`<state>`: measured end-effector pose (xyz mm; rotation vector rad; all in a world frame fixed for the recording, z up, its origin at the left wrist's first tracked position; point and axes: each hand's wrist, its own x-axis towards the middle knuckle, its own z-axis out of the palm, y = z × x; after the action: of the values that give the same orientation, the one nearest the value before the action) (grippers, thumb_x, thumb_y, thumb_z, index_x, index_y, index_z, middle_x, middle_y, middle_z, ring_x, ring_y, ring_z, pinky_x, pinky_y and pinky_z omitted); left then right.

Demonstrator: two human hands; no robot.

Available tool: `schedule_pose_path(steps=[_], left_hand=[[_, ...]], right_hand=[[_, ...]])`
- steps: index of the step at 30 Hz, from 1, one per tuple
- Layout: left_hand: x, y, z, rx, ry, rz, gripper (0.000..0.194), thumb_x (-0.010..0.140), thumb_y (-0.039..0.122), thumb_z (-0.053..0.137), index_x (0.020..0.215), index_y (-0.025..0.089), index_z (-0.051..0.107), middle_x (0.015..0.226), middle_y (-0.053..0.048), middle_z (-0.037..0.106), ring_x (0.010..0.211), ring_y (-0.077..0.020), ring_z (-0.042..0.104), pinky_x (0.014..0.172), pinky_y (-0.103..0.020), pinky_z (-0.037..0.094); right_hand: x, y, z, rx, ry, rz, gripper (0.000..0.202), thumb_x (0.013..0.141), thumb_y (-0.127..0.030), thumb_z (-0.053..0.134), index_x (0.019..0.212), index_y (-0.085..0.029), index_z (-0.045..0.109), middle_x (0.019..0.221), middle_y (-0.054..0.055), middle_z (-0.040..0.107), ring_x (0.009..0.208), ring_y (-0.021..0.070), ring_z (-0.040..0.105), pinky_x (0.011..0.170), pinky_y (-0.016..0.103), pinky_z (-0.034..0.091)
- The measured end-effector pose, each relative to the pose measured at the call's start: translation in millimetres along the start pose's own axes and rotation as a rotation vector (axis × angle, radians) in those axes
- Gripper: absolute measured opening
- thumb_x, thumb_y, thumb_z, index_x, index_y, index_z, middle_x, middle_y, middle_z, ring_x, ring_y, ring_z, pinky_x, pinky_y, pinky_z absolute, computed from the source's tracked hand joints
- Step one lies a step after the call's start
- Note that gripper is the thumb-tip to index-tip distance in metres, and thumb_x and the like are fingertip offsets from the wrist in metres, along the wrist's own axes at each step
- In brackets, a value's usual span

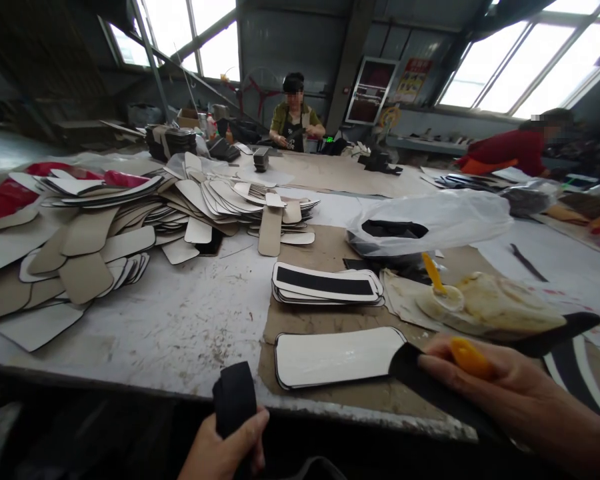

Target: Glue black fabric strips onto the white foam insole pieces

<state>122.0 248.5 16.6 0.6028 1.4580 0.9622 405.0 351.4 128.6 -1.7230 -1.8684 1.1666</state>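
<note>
My left hand (230, 447) is closed around a bundle of black strips (236, 400), held upright at the table's front edge. My right hand (510, 393) is closed on a black strip (430, 383) and a tool with an orange-yellow handle (470, 358); the tool's working end is hidden. The strip's rounded tip touches or overlaps the right end of a white, rounded panel (335, 357) with a shiny surface. Behind that panel lies a stack of similar white panels (327, 283), the top one bearing a black strip along its middle.
Loose piles of white and beige panels (90, 247) cover the table's left side. A glue-stained container (505, 303) with a yellow-handled tool (433, 272) stands near my right hand. Behind it is a plastic bag (445, 217) with black pieces. Two people work across the room.
</note>
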Motion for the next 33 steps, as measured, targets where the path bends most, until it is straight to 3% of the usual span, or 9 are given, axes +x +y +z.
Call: schedule_pose_path(steps=[3, 6, 10, 14, 21, 27, 30, 33], left_hand=[[14, 21, 9.6, 0.020, 0.120, 0.047, 0.038, 0.064, 0.046, 0.066, 0.079, 0.013, 0.058, 0.041, 0.006, 0.049, 0.046, -0.0094, 0.044, 0.051, -0.021, 0.035], [30, 34, 19.8, 0.069, 0.139, 0.066, 0.037, 0.063, 0.039, 0.068, 0.085, 0.012, 0.056, 0.048, 0.007, 0.049, 0.048, -0.0088, 0.042, 0.050, -0.021, 0.034], [45, 34, 21.8, 0.106, 0.127, 0.060, 0.033, 0.062, 0.034, 0.068, 0.083, 0.013, 0.056, 0.053, 0.006, 0.052, 0.051, -0.0090, 0.042, 0.050, -0.022, 0.033], [47, 33, 20.7, 0.120, 0.092, 0.048, 0.030, 0.064, 0.033, 0.064, 0.083, 0.013, 0.053, 0.055, 0.006, 0.051, 0.052, -0.0088, 0.043, 0.052, -0.022, 0.035], [54, 42, 25.7, 0.202, 0.056, 0.001, 0.024, 0.065, 0.037, 0.063, 0.069, 0.015, 0.053, 0.045, 0.007, 0.046, 0.045, -0.0094, 0.041, 0.046, -0.022, 0.032], [66, 42, 28.2, 0.278, 0.099, -0.005, 0.022, 0.059, 0.034, 0.066, 0.062, 0.016, 0.055, 0.039, 0.008, 0.044, 0.038, -0.0085, 0.036, 0.040, -0.023, 0.025], [63, 43, 29.1, 0.294, 0.105, -0.005, 0.022, 0.060, 0.035, 0.065, 0.057, 0.017, 0.052, 0.037, 0.007, 0.043, 0.038, -0.0088, 0.036, 0.041, -0.023, 0.025], [60, 43, 28.4, 0.311, 0.095, -0.005, 0.029, 0.060, 0.041, 0.064, 0.052, 0.018, 0.048, 0.035, 0.006, 0.042, 0.037, -0.0095, 0.036, 0.043, -0.023, 0.025]], right_hand=[[27, -21, 25, -0.205, -0.283, -0.207, 0.031, 0.077, -0.045, 0.052, 0.061, -0.019, 0.055, 0.056, -0.002, 0.049, 0.050, 0.0100, 0.039, 0.048, 0.023, 0.031], [59, -37, 64, -0.343, -0.437, -0.298, 0.022, 0.080, -0.036, 0.050, 0.069, -0.019, 0.057, 0.059, -0.004, 0.053, 0.053, 0.0093, 0.044, 0.051, 0.020, 0.030], [86, -36, 98, -0.465, -0.477, -0.339, 0.021, 0.080, -0.038, 0.050, 0.077, -0.020, 0.061, 0.065, -0.001, 0.061, 0.059, 0.0118, 0.053, 0.053, 0.020, 0.030], [96, -26, 111, -0.593, -0.429, -0.355, 0.023, 0.080, -0.040, 0.050, 0.081, -0.023, 0.064, 0.072, 0.002, 0.066, 0.067, 0.0167, 0.059, 0.054, 0.022, 0.030], [99, -24, 114, -0.656, -0.428, -0.365, 0.022, 0.080, -0.040, 0.049, 0.085, -0.025, 0.065, 0.078, 0.003, 0.069, 0.075, 0.0207, 0.062, 0.057, 0.025, 0.032], [99, -31, 117, -0.688, -0.431, -0.343, 0.025, 0.079, -0.042, 0.051, 0.087, -0.023, 0.066, 0.078, 0.006, 0.069, 0.074, 0.0224, 0.063, 0.055, 0.025, 0.032], [91, -26, 98, -0.697, -0.459, -0.287, 0.030, 0.070, -0.047, 0.060, 0.084, -0.021, 0.067, 0.076, 0.007, 0.069, 0.071, 0.0229, 0.062, 0.052, 0.025, 0.031], [73, -7, 58, -0.669, -0.486, -0.183, 0.027, 0.067, -0.044, 0.062, 0.079, -0.020, 0.066, 0.073, 0.004, 0.066, 0.066, 0.0197, 0.058, 0.051, 0.023, 0.031]])
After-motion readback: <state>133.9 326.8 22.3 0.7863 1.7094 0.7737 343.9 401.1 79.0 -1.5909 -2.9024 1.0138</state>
